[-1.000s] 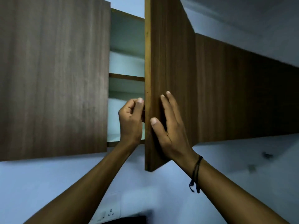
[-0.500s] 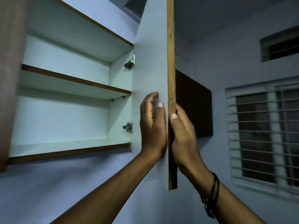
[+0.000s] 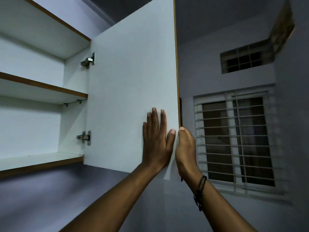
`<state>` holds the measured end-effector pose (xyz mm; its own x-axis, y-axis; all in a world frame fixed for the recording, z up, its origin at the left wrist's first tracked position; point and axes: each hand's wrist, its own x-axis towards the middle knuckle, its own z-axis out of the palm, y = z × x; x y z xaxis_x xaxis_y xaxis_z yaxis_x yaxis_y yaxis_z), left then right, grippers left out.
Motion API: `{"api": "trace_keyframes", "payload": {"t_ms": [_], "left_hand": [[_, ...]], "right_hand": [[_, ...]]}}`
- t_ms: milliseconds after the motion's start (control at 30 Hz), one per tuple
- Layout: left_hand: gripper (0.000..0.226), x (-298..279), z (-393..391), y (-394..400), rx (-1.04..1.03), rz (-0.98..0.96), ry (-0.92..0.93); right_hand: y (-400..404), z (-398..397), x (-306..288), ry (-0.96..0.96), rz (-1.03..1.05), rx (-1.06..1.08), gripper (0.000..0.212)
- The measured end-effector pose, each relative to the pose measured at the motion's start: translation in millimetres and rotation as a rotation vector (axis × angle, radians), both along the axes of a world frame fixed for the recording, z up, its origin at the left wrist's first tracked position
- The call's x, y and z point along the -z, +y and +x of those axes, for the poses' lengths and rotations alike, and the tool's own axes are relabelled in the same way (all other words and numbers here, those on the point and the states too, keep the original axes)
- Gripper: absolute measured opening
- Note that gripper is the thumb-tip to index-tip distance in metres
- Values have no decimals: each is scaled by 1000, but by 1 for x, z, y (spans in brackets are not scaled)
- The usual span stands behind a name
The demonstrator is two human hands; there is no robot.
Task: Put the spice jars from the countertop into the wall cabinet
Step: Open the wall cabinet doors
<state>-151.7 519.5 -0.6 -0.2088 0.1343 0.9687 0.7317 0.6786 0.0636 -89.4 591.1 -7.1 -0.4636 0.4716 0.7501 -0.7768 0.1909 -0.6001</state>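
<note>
The wall cabinet stands open, with white walls and bare shelves: a middle shelf and a bottom shelf. Its door is swung far out, white inner face toward me. My left hand presses flat on that inner face near the lower free corner, fingers straight. My right hand holds the door's free edge, thumb on the near side, fingers hidden behind the panel. No spice jars or countertop are in view.
Two metal hinges join the door to the cabinet's right wall. A barred window and a small vent window are in the wall to the right. Bare wall runs below the cabinet.
The door has swung from barely ajar to wide open. My left hand went from gripping the edge to lying flat on the inner face. The view turned right.
</note>
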Motion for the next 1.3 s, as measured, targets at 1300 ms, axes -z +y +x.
{"api": "trace_keyframes", "payload": {"t_ms": [1300], "left_hand": [[47, -25, 88, -384, -751, -252, 95]], "right_hand": [[-322, -31, -10, 421, 736, 18, 36]]}}
